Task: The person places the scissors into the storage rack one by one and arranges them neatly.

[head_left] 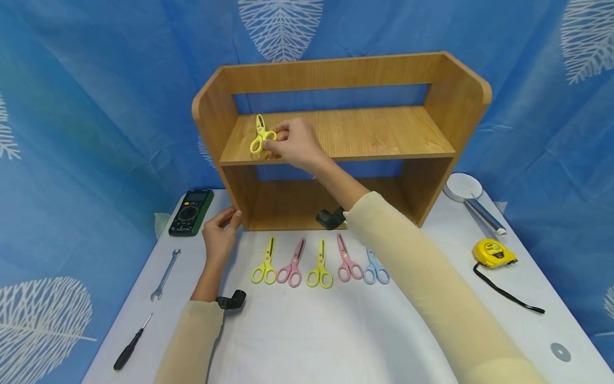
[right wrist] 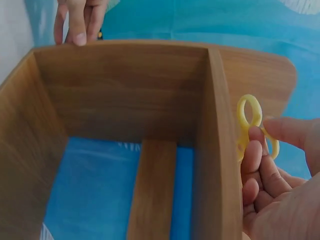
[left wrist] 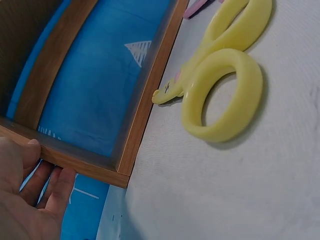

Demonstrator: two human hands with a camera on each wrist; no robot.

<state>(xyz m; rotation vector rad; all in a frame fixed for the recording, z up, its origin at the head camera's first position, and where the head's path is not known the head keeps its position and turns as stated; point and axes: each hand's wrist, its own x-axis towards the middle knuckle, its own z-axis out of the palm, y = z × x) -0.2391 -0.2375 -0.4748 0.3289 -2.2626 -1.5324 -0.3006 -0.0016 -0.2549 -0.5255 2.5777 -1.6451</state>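
Note:
My right hand (head_left: 298, 143) pinches yellow scissors (head_left: 259, 140) by a finger loop over the left part of the wooden shelf's upper board (head_left: 336, 130). The blades point up and away; in the right wrist view the scissors (right wrist: 250, 112) are partly hidden behind the board. My left hand (head_left: 221, 234) touches the shelf's lower left side, its thumb at the front edge (left wrist: 90, 167) and its fingers along the outer face. A row of several scissors lies before the shelf: yellow scissors (head_left: 264, 266), pink scissors (head_left: 292, 269), more yellow, more pink, and blue scissors (head_left: 376, 272) partly behind the right sleeve.
On the left lie a multimeter (head_left: 191, 212), a wrench (head_left: 165, 274) and a screwdriver (head_left: 130, 346). To the right are a magnifying glass (head_left: 472, 200), a yellow tape measure (head_left: 493, 253) with a black strap, and a grey disc (head_left: 560, 352). A blue curtain (head_left: 120, 106) hangs behind the shelf.

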